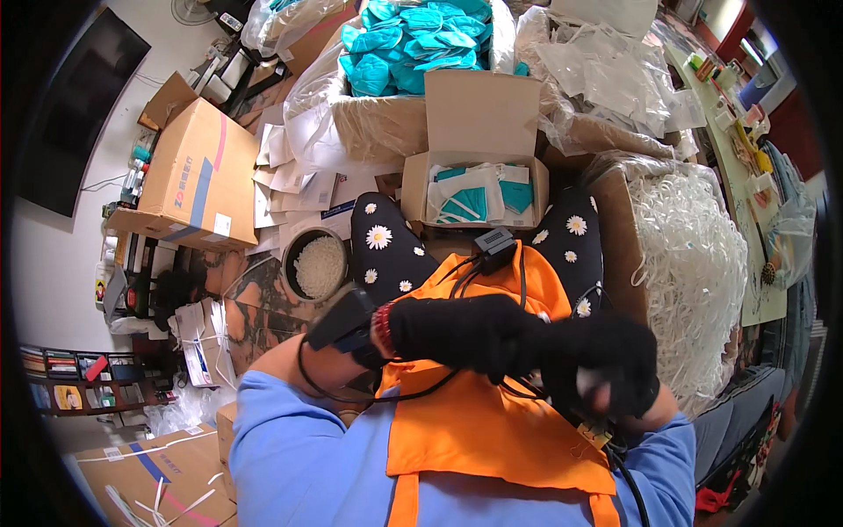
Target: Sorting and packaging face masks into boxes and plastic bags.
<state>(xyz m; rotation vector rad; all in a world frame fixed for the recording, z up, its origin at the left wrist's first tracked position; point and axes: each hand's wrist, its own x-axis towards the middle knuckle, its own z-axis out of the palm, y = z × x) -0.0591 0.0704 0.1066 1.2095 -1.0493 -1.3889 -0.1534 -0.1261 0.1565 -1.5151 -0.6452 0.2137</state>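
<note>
Both my hands wear black gloves and meet above my orange apron [492, 439]. My left hand [461, 334] reaches across from the left and touches my right hand [606, 360]; its fingers merge with the dark glove and cannot be told apart. The right hand looks bent inward and is smeared by motion. A pale spot shows at its fingers, too blurred to name. Close below it are a small yellow clip [595, 435] and black cables. A small black device [496, 246] with a cable lies on the apron just beyond the hands.
Ahead stands an open carton [481, 114] with teal folded masks [465, 202] in clear pouches. Beyond it, a lined box holds many teal masks [413, 44]. At right, a box overflows with white elastic loops [689, 281]. A round bowl [292, 263] of white bits sits left of my knees.
</note>
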